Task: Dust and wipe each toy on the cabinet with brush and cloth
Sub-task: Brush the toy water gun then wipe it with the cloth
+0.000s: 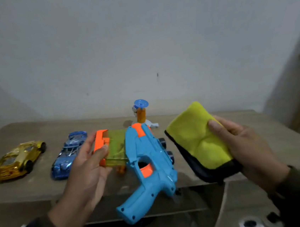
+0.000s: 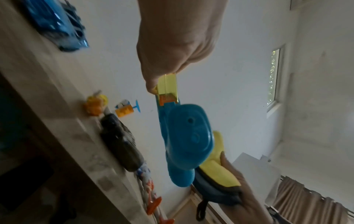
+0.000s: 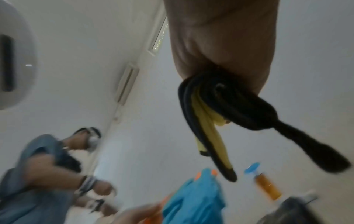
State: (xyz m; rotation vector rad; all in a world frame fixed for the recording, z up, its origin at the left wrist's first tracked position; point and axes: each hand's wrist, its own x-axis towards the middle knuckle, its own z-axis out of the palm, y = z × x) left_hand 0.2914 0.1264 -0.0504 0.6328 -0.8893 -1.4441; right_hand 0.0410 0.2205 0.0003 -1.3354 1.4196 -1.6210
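**While we hold the toy gun, the cloth waits beside it**

As we look down from the head view, our left hand (image 1: 87, 162) pinches the toy gun (image 1: 148, 161) by its yellow-and-orange magazine, thumb on top and fingers beneath, lifting it at centre frame above the cabinet (image 1: 259, 138). Our right hand (image 1: 241, 146) grips the folded yellow cloth (image 1: 198, 136), thumb pressed on its upper face, at centre right, just beside the gun but not touching it.

We judge that the gun is the toy in hand and its wiping has yet to start. At lower left of the frame stand a gold car (image 1: 18, 160) and a blue car (image 1: 69, 155); a small orange figure (image 1: 141, 114) stands behind the gun. Whether any of these is already cleaned, we cannot tell.

No brush shows in any view. A dark toy behind the gun is mostly hidden, with only its wheels showing. Both wrist views are blurred, and the cabinet's near edge is cut off.
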